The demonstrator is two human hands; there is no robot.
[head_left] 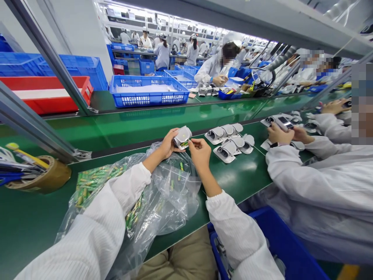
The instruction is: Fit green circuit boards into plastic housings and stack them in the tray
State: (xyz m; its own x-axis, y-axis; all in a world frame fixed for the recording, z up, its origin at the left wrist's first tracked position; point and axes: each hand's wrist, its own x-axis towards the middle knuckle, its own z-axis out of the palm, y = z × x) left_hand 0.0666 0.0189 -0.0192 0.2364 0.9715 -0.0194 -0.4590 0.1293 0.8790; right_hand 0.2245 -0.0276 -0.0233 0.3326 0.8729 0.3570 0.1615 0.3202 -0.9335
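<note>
Gripping a wrist-cuff monitor (182, 135) near the tabletop's (239, 177) far edge: left hand (167, 144). Right hand (201, 153) at its side, pinch unclear. Presumably light, stiff-bodied, with springy cuff (183, 132); best held by the body's edges.

The desk (233, 179) is smooth, dark green and slightly glossy, with a black strip (134, 148) along its far edge. Seen from the near edge, a brown roll (54, 179) sits at ten o'clock, a yellow stick (36, 158) and a blue handle (11, 178) poking out of it. Crumpled clear plastic (175, 194) spreads from half past ten to twelve, green-and-gold cylinders (87, 182) inside. At one o'clock, curled grey-white devices (227, 149) sit close together in two short rows; similar pieces (311, 125) lie farther off, towards two o'clock, partly hidden
</note>
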